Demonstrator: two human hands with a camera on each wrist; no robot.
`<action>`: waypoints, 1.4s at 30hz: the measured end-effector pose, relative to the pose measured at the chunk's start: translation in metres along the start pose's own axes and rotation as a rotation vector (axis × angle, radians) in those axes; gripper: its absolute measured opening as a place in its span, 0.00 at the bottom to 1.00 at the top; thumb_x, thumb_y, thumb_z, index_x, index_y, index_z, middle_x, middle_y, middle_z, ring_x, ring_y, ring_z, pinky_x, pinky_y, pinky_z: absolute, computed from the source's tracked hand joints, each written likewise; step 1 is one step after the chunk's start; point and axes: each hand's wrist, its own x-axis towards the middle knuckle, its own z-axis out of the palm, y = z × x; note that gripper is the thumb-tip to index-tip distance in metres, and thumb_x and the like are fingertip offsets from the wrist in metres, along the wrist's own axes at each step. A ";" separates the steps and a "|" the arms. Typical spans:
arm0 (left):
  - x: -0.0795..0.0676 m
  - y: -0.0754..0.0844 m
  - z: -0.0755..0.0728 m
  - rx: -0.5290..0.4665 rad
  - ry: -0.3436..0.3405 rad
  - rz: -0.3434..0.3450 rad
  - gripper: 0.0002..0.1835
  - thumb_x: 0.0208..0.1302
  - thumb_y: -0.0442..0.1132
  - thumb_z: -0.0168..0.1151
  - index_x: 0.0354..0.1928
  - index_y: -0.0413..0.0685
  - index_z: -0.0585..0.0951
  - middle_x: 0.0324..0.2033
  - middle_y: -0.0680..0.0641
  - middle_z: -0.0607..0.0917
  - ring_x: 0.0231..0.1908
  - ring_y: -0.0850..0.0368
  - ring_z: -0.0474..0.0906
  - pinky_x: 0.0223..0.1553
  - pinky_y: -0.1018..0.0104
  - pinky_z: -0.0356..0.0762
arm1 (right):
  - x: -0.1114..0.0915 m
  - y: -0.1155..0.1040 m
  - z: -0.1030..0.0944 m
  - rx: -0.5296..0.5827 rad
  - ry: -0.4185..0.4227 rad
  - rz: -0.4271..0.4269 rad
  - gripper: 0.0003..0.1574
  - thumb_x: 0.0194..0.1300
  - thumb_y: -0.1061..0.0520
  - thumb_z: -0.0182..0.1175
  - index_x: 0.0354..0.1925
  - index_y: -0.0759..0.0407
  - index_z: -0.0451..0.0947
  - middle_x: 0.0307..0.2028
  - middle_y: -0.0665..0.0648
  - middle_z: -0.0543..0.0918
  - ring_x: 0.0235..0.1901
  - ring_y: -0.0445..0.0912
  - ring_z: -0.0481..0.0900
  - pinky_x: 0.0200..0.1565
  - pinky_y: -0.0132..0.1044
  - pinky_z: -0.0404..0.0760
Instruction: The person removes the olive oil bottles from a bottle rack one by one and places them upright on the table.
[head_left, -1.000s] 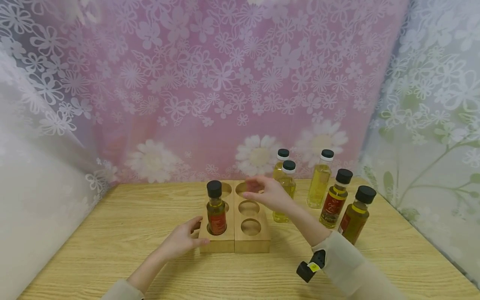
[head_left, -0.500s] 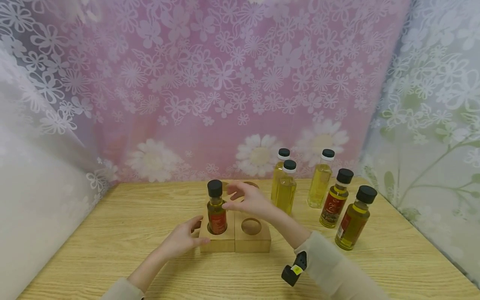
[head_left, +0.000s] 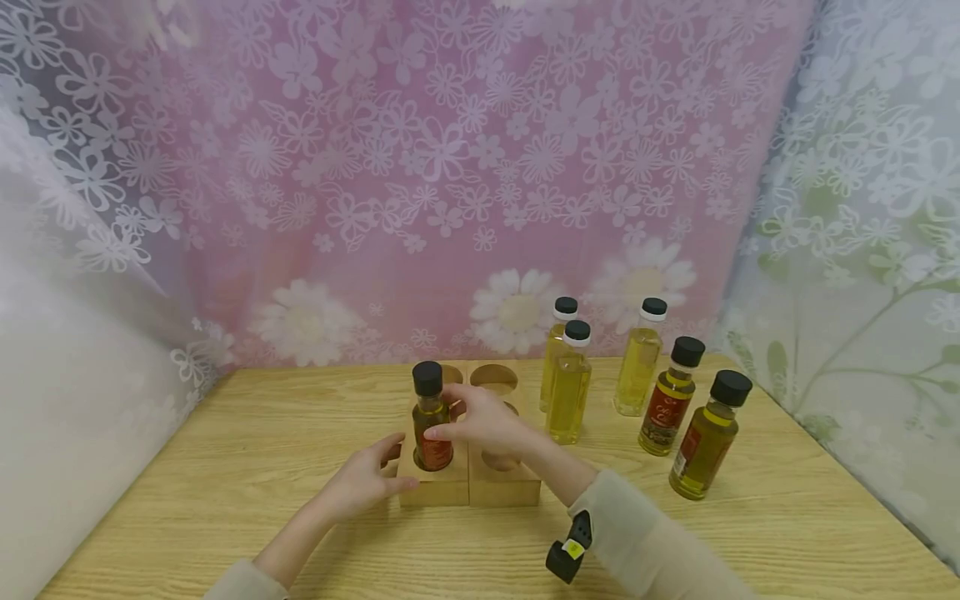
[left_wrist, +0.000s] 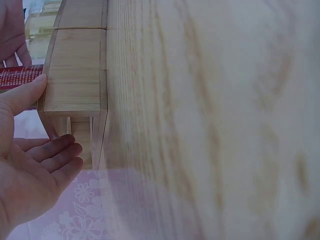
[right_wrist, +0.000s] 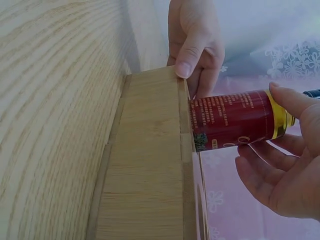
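A dark-capped oil bottle (head_left: 432, 450) with a red label stands upright in the front left hole of a wooden bottle rack (head_left: 504, 492). My right hand (head_left: 483, 421) is around this bottle from the right, thumb on the near side and fingers on the far side; in the right wrist view the bottle's red label (right_wrist: 232, 117) lies between thumb and curved fingers. At the rack's left front corner my left hand (head_left: 360, 483) holds it, thumb on the front and fingers at the side. The left wrist view shows those fingers (left_wrist: 62, 150) at the rack's open end.
To the rack's right stand several oil bottles: a clear square one (head_left: 570, 392) close beside it, another clear one (head_left: 639, 367) farther right, and two red-labelled ones (head_left: 667, 408) nearer the right edge. A flowered curtain (head_left: 450, 208) hangs behind the wooden table (head_left: 262, 433).
My right hand has moved left and down, from above the rack's right row to the bottle in the front left hole. The left hand stays at the rack's corner.
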 end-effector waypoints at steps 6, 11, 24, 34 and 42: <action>0.000 0.000 0.000 -0.002 0.003 0.001 0.45 0.54 0.48 0.69 0.67 0.32 0.58 0.57 0.35 0.72 0.59 0.33 0.64 0.53 0.39 0.65 | 0.000 0.000 0.006 -0.018 0.034 0.028 0.29 0.54 0.49 0.69 0.54 0.54 0.74 0.44 0.49 0.79 0.41 0.46 0.76 0.38 0.38 0.76; -0.001 0.000 0.001 -0.004 0.004 -0.002 0.45 0.53 0.48 0.69 0.67 0.32 0.59 0.57 0.35 0.72 0.59 0.34 0.64 0.54 0.40 0.65 | -0.002 -0.001 0.008 -0.029 0.051 0.036 0.29 0.54 0.49 0.69 0.53 0.54 0.74 0.44 0.49 0.79 0.40 0.46 0.76 0.37 0.38 0.76; 0.001 -0.002 0.001 -0.018 0.004 0.018 0.46 0.54 0.47 0.69 0.66 0.30 0.58 0.57 0.35 0.72 0.59 0.33 0.64 0.55 0.40 0.64 | -0.005 -0.007 -0.003 -0.029 0.144 0.004 0.30 0.54 0.48 0.69 0.52 0.57 0.74 0.43 0.52 0.79 0.41 0.49 0.78 0.36 0.37 0.78; -0.001 -0.001 0.002 0.008 0.014 0.030 0.45 0.53 0.47 0.69 0.66 0.29 0.58 0.56 0.35 0.73 0.59 0.34 0.65 0.55 0.40 0.64 | -0.011 -0.020 -0.035 0.082 0.197 -0.023 0.25 0.55 0.51 0.68 0.47 0.62 0.75 0.37 0.56 0.81 0.35 0.48 0.80 0.33 0.39 0.80; -0.002 0.000 0.001 -0.004 0.010 0.024 0.46 0.53 0.47 0.69 0.67 0.31 0.58 0.57 0.35 0.72 0.60 0.34 0.63 0.55 0.41 0.64 | -0.021 -0.015 -0.065 0.046 0.268 0.022 0.27 0.53 0.46 0.69 0.48 0.56 0.76 0.39 0.54 0.80 0.40 0.48 0.78 0.38 0.41 0.79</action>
